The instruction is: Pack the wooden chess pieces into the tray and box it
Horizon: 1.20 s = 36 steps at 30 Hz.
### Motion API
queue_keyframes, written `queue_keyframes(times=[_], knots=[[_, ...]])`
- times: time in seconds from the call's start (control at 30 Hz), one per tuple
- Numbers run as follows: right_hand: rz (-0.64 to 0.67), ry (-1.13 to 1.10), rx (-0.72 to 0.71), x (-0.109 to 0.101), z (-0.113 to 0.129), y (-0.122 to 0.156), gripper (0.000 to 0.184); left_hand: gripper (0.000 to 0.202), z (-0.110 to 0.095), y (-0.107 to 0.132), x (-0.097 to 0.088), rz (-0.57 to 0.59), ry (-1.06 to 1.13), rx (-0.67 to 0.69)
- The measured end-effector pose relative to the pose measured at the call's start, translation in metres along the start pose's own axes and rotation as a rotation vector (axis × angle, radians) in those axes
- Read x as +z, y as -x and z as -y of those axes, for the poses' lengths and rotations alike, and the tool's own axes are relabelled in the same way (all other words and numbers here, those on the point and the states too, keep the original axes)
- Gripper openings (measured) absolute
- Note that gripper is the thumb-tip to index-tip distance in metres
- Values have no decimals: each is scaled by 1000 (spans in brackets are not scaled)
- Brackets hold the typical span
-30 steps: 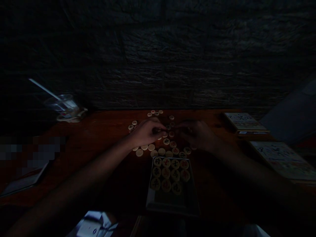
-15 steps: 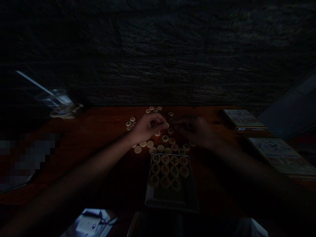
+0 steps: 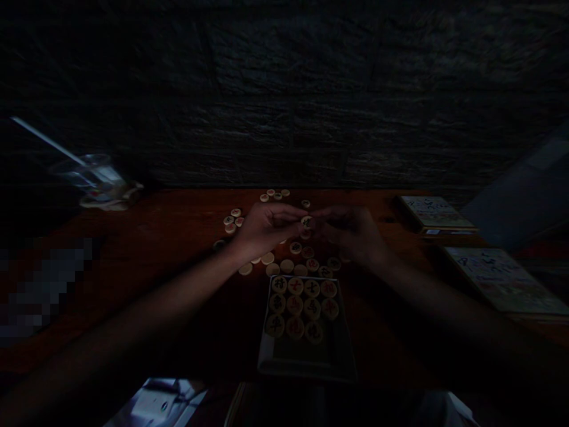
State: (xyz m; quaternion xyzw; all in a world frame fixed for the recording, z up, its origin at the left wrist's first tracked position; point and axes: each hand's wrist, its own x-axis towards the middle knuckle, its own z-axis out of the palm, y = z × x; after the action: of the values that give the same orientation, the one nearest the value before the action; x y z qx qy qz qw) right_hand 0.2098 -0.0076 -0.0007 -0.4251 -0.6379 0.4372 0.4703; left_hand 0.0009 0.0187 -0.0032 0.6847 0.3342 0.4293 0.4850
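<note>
Pinching 1 round piece [image 3: 306,222] — left hand [image 3: 261,230], narrow grip; right hand [image 3: 355,230] close by — grip too dark to tell.

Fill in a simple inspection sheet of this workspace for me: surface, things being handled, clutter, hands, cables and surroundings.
Surface: reddish-brown wooden table, dimly lit.
Job's things: shallow tray holding eleven round pieces with red or black characters; loose pieces lie beyond it, some showing plain faces.
Clutter: clear cup with straw at left; two flat boxes or books at right.
Grippers: bare hands; left hand pinches a piece; right hand is close, contact unclear.
Cables: possibly a dark cord by the white object at lower left; too dim to confirm.
Surroundings: dark, rough block wall behind.
</note>
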Motion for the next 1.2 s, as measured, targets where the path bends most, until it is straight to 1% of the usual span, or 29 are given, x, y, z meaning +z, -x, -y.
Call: queue_keyframes(times=[0.17,0.27,0.37,0.47,0.53,0.67,0.8,0.97,1.07,1.2], knots=[[-13,-9,31,0,1,0,37,30,3,1,2,-12,22,7],[-15,-38,43,1,0,0,39,30,3,3,3,7,36,11],[-21,-93,114,2,1,0,38,26,3,5,4,14,27,31],[19,-181,199,4,3,0,38,21,2,5,6,8,12,61],[44,-236,227,5,4,1,37,20,2,5,6,8,-2,73],[45,-292,202,5,3,1,37,22,4,5,5,24,-17,78],[57,-356,204,5,1,1,45,24,2,6,6,38,20,72],[94,-419,192,4,3,2,41,24,-1,6,7,14,33,97],[101,-374,191,3,2,1,39,24,1,7,7,9,-27,152],[76,-270,153,4,-2,1,37,24,3,9,8,29,-87,218]])
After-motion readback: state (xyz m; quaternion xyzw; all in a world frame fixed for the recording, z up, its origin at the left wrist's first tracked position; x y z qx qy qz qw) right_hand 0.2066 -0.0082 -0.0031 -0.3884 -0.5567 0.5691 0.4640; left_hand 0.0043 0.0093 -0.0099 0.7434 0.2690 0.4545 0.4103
